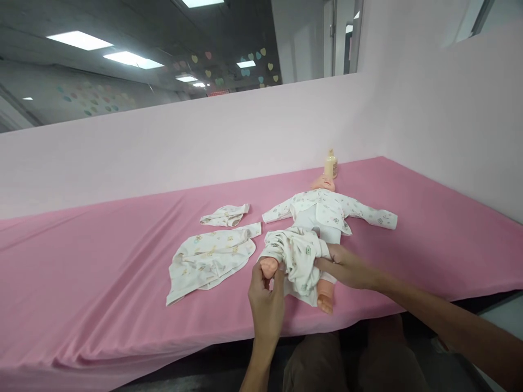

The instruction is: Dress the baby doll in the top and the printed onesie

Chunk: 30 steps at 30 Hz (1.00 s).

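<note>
A baby doll lies on its back, head toward the wall, in a white printed long-sleeved top that is open over its pale torso. White printed baby pants are bunched around its legs. My left hand closes around one doll foot, which pokes out of a pant leg; the fingertips touch the cuff. On the other side, my right hand pinches the pants' fabric near the second leg. That leg's foot shows bare below the cloth.
To the left lie a white printed baby garment and a smaller folded cloth piece. A cream pump bottle stands behind the doll's head. The pink sheet covers the table, and its front edge is close to my legs.
</note>
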Each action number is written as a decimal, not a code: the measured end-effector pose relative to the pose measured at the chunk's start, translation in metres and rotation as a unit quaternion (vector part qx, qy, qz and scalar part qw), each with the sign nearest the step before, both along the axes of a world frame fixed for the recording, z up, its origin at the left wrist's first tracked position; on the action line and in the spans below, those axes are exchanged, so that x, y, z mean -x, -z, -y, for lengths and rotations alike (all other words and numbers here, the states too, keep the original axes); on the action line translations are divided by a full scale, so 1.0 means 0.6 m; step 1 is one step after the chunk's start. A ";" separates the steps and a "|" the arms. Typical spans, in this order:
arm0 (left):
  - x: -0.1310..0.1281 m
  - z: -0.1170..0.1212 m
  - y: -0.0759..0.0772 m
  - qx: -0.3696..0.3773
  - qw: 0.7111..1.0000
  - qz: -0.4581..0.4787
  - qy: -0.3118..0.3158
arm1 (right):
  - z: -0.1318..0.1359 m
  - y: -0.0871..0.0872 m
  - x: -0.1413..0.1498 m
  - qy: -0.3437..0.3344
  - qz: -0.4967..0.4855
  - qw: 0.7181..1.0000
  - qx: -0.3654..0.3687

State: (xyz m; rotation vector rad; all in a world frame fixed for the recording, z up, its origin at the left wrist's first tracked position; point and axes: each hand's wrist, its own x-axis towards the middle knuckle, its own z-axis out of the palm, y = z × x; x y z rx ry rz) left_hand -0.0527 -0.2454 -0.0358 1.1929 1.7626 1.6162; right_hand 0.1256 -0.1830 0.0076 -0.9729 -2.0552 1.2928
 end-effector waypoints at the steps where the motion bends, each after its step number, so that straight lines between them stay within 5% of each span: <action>1: 0.004 -0.002 0.001 0.003 1.000 0.000 -0.005 | 0.000 -0.006 -0.006 0.005 -0.029 0.999 0.013; 11: 0.007 0.008 0.020 0.041 0.999 -0.004 -0.023 | -0.014 -0.011 -0.006 0.056 -0.182 0.951 0.246; 17: 0.009 0.050 0.085 0.023 0.991 -0.105 -0.081 | -0.011 -0.004 -0.006 0.013 -0.184 0.932 0.311; 20: 0.002 0.075 0.126 -0.119 0.961 -0.231 -0.093 | -0.008 -0.008 -0.010 -0.014 -0.135 0.941 0.309; 23: -0.005 0.087 0.148 -0.151 0.928 -0.339 -0.040 | -0.007 -0.013 -0.014 -0.075 -0.033 0.958 0.273; 26: -0.006 0.082 0.148 -0.138 0.911 -0.388 0.000 | 0.000 -0.014 -0.018 -0.127 0.071 0.969 0.201; 30: -0.003 0.070 0.131 -0.146 0.922 -0.359 0.020 | 0.016 -0.010 -0.019 -0.111 0.108 0.983 0.099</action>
